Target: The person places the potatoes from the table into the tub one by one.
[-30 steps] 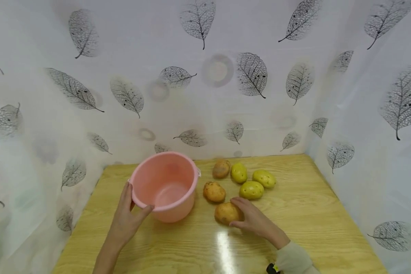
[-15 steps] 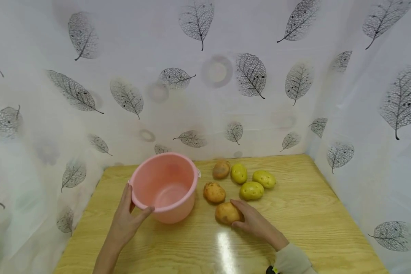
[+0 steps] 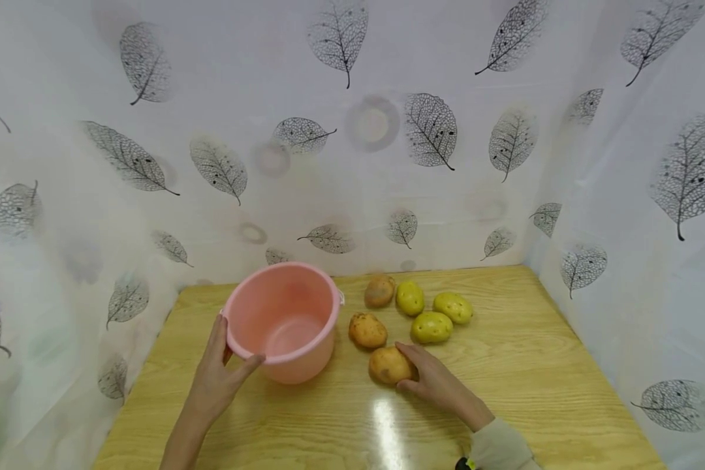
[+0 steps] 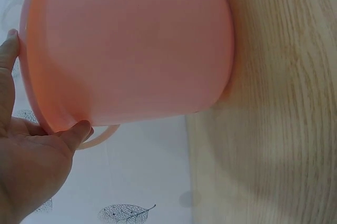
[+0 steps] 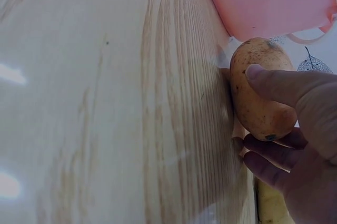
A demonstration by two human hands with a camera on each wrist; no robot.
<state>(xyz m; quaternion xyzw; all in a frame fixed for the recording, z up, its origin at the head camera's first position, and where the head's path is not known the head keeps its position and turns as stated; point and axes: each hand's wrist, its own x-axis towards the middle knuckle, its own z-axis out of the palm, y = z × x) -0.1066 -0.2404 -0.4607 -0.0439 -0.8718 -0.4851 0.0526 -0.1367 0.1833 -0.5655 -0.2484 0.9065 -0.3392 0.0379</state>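
A pink plastic bucket [image 3: 294, 367] stands on the left part of the table, its mouth tipped up toward the head view. My left hand [image 3: 219, 382] grips its near left rim; the left wrist view shows thumb and fingers on that rim [image 4: 32, 84]. At the middle of the table, my right hand [image 3: 437, 382] holds a brown potato [image 3: 389, 365] by its right end. In the right wrist view the thumb lies across this potato [image 5: 260, 100], with fingers beneath it. The potato sits at the tabletop, and its right end is partly hidden by the hand.
Two more brown potatoes [image 3: 367, 329] lie between the bucket and three yellow-green potatoes [image 3: 431, 327] farther right. Behind the wooden table [image 3: 305, 431] hangs a white leaf-print curtain [image 3: 358, 189], which also lines both sides. A small black object [image 3: 463, 464] shows beside the right sleeve.
Both hands stay almost where they were. The right hand's fingers have settled slightly on the potato, which has shifted barely at all. The bucket has not moved.
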